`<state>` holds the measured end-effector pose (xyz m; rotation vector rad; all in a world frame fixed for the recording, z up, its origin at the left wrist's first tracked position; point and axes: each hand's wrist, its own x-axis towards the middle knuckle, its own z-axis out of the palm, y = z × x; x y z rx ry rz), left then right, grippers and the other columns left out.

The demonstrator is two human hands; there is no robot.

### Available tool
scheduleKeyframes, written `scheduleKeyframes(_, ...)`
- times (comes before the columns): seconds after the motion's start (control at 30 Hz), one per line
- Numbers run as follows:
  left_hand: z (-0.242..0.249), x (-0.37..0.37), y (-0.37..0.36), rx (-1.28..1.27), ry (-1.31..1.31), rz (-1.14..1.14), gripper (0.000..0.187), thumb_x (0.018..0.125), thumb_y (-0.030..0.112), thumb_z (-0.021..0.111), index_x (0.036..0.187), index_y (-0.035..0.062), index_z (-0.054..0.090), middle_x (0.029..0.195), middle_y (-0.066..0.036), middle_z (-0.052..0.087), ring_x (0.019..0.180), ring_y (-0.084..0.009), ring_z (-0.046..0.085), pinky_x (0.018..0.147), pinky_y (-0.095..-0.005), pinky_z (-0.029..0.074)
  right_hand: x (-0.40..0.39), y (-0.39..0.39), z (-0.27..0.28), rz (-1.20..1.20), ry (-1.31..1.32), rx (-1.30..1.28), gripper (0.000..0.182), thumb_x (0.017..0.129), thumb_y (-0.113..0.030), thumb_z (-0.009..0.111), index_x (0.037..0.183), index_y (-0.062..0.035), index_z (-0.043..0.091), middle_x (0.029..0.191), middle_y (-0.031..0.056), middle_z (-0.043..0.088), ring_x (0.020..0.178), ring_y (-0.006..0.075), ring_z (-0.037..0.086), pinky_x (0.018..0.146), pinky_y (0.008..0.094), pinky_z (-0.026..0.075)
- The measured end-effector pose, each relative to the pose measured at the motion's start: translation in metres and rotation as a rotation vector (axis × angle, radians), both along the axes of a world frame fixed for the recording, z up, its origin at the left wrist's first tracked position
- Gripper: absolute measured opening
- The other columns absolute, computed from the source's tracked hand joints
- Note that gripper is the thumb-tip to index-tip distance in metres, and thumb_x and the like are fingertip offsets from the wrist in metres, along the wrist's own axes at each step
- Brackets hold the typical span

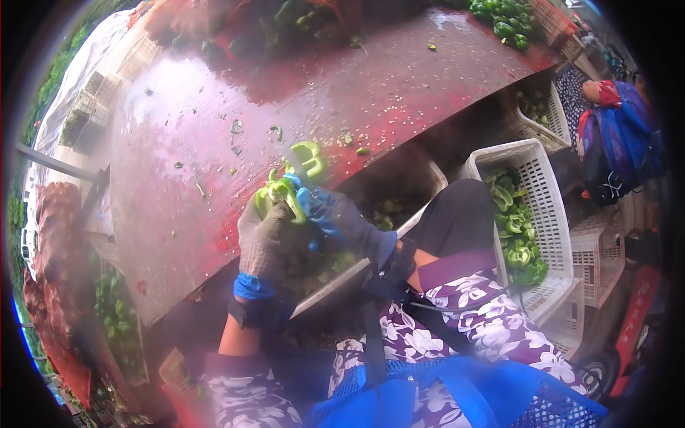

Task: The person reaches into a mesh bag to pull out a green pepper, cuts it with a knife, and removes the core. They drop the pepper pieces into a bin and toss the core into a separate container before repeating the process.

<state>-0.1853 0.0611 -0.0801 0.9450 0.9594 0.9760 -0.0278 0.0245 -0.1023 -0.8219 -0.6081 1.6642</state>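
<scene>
A split green bell pepper (277, 191) is gripped in my left hand (258, 232), which wears a greyish glove with a blue band at the wrist. Against it press the fingers of my right hand (325, 208), in a blue-coated glove and curled closed. Another cut bell pepper piece (308, 158), with its hollow inside showing, stands out just beyond my right fingertips. Both hands are over the near edge of the wet red-and-grey table (207, 143). Below them, a white crate (335, 289) holds dark green scraps, partly hidden by my hands and arms.
At my right stands a white crate (553, 221) with cut green peppers (519, 235). Whole peppers (503, 21) are heaped at the table's far side. Seeds and scraps dot the tabletop. Another person (617, 135) is at the right; red net sacks (61, 242) stand at the left.
</scene>
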Motion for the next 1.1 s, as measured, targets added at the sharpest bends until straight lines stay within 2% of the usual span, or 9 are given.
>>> scheduleKeyframes(0.03,-0.002,0.005,-0.003,-0.004,-0.025,0.017,0.034,0.099,0.024,0.066,0.123,-0.0002,0.062,0.098,-0.006,0.070,0.083,-0.0140,0.067,0.071,-0.0264,0.056,-0.001,-0.002,-0.003,0.013,0.076,-0.019,0.049,0.096,-0.023,0.074,0.139,-0.0052,0.059,0.110,-0.0044,0.068,0.102,0.0041,0.061,0.086,0.0230,0.053)
scheduleKeyframes(0.13,0.005,0.007,-0.003,0.124,0.139,-0.063,0.043,0.101,0.025,0.064,0.134,0.0005,0.054,0.112,-0.010,0.068,0.094,-0.0166,0.068,0.078,-0.0298,0.059,0.002,-0.003,-0.001,0.059,0.103,-0.054,0.049,0.095,-0.027,0.075,0.138,-0.0087,0.060,0.104,-0.0053,0.067,0.093,0.0041,0.061,0.077,0.0217,0.053)
scheduleKeyframes(0.33,-0.001,0.004,0.002,0.307,0.532,-0.088,0.076,0.101,0.022,0.064,0.160,0.0060,0.019,0.133,-0.015,0.058,0.112,-0.0197,0.063,0.094,-0.0339,0.056,0.020,-0.003,0.026,0.074,0.033,-0.099,0.046,0.090,-0.020,0.077,0.134,-0.0146,0.062,0.093,-0.0059,0.065,0.074,0.0040,0.061,0.055,0.0217,0.049)
scheduleKeyframes(0.47,-0.023,-0.002,0.013,0.780,0.687,-0.020,0.081,0.093,0.011,0.070,0.160,0.0076,0.024,0.136,-0.017,0.058,0.119,-0.0245,0.062,0.095,-0.0359,0.055,0.030,-0.002,0.018,0.117,0.006,-0.099,0.047,0.088,-0.018,0.078,0.132,-0.0132,0.062,0.087,-0.0044,0.064,0.071,0.0037,0.062,0.054,0.0214,0.049)
scheduleKeyframes(0.53,0.008,0.008,0.005,0.882,0.784,0.005,0.081,0.088,0.006,0.073,0.158,0.0116,0.032,0.139,-0.018,0.057,0.120,-0.0290,0.062,0.096,-0.0366,0.055,0.031,-0.002,0.017,0.126,-0.093,-0.096,0.043,0.087,-0.017,0.077,0.128,-0.0106,0.063,0.086,-0.0033,0.064,0.070,0.0040,0.061,0.054,0.0215,0.050)
scheduleKeyframes(0.63,0.027,0.006,0.012,1.161,1.043,-0.172,0.072,0.081,0.014,0.076,0.147,0.0184,0.049,0.143,-0.019,0.053,0.119,-0.0400,0.062,0.092,-0.0468,0.056,0.035,-0.002,0.015,0.160,-0.221,-0.105,0.038,0.086,-0.016,0.077,0.121,-0.0066,0.065,0.085,-0.0017,0.064,0.068,0.0054,0.061,0.053,0.0229,0.051)
scheduleKeyframes(0.73,0.031,0.005,0.010,0.854,1.050,-0.331,0.049,0.083,0.024,0.075,0.130,0.0193,0.063,0.123,-0.013,0.066,0.104,-0.0382,0.068,0.085,-0.0459,0.056,0.033,-0.004,0.015,0.136,-0.313,-0.132,0.037,0.085,-0.017,0.077,0.118,-0.0030,0.067,0.082,-0.0007,0.063,0.066,0.0075,0.061,0.052,0.0251,0.052)
scheduleKeyframes(0.8,0.027,0.002,0.015,0.845,1.073,-0.376,0.042,0.084,0.033,0.074,0.122,0.0171,0.066,0.109,-0.011,0.070,0.095,-0.0358,0.070,0.080,-0.0449,0.057,0.033,-0.006,0.020,0.110,-0.375,-0.135,0.040,0.084,-0.017,0.077,0.120,-0.0014,0.067,0.081,0.0000,0.063,0.065,0.0085,0.061,0.051,0.0263,0.052)
scheduleKeyframes(1.1,0.028,0.009,0.008,0.725,1.125,-0.394,0.041,0.084,0.047,0.073,0.095,0.0079,0.070,0.084,-0.016,0.070,0.078,-0.0353,0.070,0.067,-0.0469,0.053,0.052,-0.004,0.017,0.191,-0.472,-0.027,0.049,0.082,-0.017,0.077,0.126,0.0000,0.067,0.084,0.0027,0.068,0.062,0.0076,0.060,0.051,0.0242,0.051)
